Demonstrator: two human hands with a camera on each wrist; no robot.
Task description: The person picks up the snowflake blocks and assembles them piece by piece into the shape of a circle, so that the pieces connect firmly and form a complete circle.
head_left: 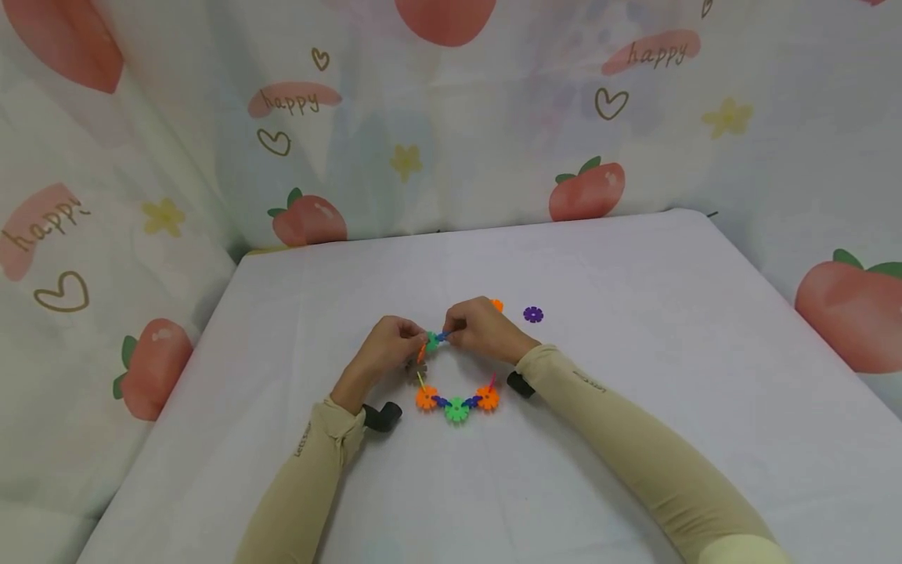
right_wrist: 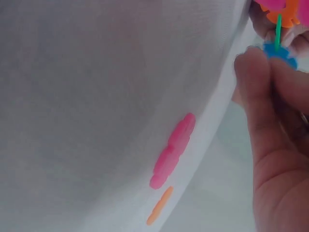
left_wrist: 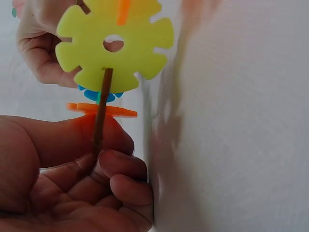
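Observation:
A curved chain of interlocking notched plastic discs lies on the white table, its near part showing a green disc between two orange ones. My left hand pinches an orange disc of this chain between thumb and forefinger. A yellow disc and a brown one, edge-on, are joined close to that hand. Across from it, my right hand pinches a blue disc that meets an upright green disc. My right fingers partly cover the blue disc.
Beyond the right hand a loose purple disc and an orange disc lie on the table. A pink disc shows in the right wrist view. Black wrist-camera parts sit by both wrists. Printed cloth hangs behind the table.

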